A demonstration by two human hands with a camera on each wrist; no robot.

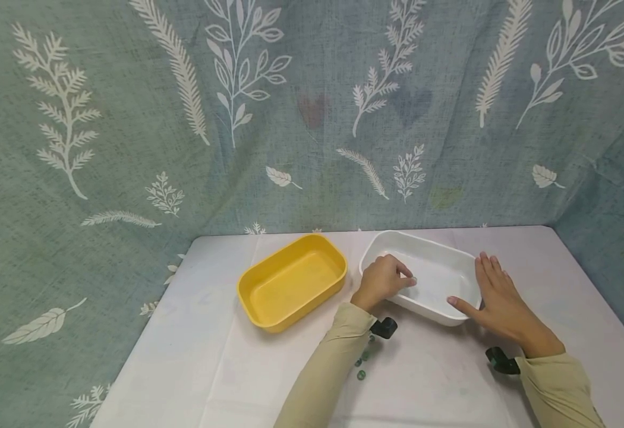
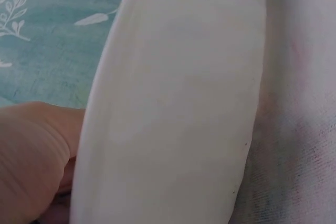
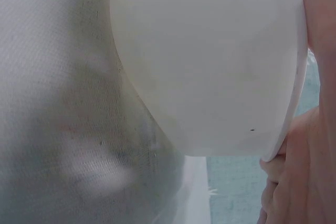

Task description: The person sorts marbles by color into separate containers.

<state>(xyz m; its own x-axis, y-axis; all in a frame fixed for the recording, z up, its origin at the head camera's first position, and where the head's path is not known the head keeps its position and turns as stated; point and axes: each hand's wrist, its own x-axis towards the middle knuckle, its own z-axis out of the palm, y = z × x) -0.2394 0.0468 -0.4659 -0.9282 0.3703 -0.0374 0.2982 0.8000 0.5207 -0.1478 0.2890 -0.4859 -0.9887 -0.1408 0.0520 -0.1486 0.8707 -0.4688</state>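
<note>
My left hand (image 1: 384, 278) reaches over the near-left rim of the white tray (image 1: 435, 309), its thumb and fingers pinching a small glassy bead (image 1: 413, 280) above the tray's floor. Along the tray's right end, my right hand (image 1: 499, 300) rests on the rim with fingers straight and thumb spread over the near side. The left wrist view has the tray's outer wall (image 2: 173, 98) in front of part of the left hand (image 2: 31, 161), hiding its fingertips. In the right wrist view, the right hand (image 3: 310, 145) lies against the tray's rim.
To the left stands a yellow tray (image 1: 274, 321), angled on the white-covered table (image 1: 183, 368). Several small green glass beads (image 1: 361, 375) lie on the cloth beside the left forearm. A patterned green-blue curtain (image 1: 312, 119) hangs behind the table.
</note>
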